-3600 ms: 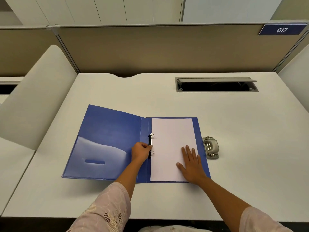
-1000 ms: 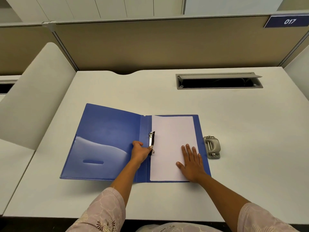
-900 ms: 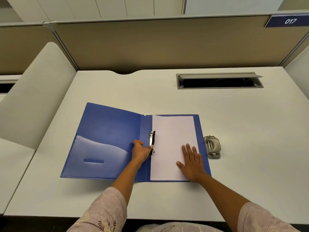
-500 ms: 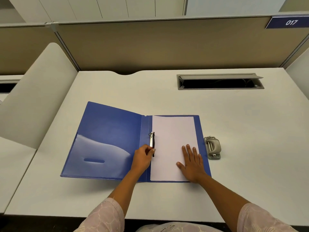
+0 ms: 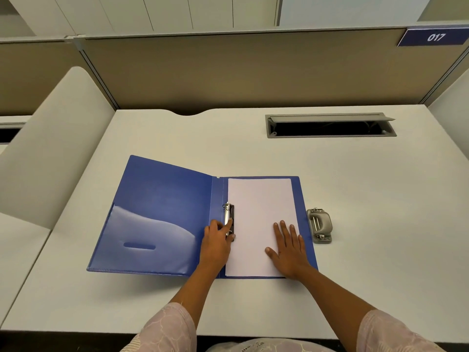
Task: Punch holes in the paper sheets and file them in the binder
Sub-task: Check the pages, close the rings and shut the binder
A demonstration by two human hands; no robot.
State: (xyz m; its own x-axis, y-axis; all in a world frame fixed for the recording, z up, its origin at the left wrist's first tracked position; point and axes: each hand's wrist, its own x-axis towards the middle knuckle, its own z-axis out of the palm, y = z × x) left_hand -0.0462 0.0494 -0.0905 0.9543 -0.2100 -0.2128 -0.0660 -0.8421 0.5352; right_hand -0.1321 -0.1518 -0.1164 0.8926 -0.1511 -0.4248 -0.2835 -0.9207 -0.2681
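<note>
Near the front edge of the white surface point(image 5: 380, 224) lies the open blue binder point(image 5: 162, 199). Its spine runs away from the person, and its left cover fans out to the left with the far corner angled outward. The paper sheets point(image 5: 258, 212) lie on the right cover with their long axis parallel to the spine and the short top edge toward the tan partition point(image 5: 228, 72). Their left edge meets the ring mechanism point(image 5: 229, 217), and a narrow blue strip shows along their right edge. The left hand point(image 5: 215, 245) has its fingers curled at the lower end of the ring mechanism, with the thumb pressed against the metal. The right hand point(image 5: 289, 252) lies flat with fingers spread on the lower right part of the sheets. The grey hole punch point(image 5: 319, 226) stands just beside the binder's right edge without touching it, lengthwise like the spine. A broad stretch of surface separates the binder's far edge from the cable slot point(image 5: 330, 127), and more opens to the right of the punch. A curved divider point(image 5: 50, 148) bounds the left side, near the left cover's corner.
</note>
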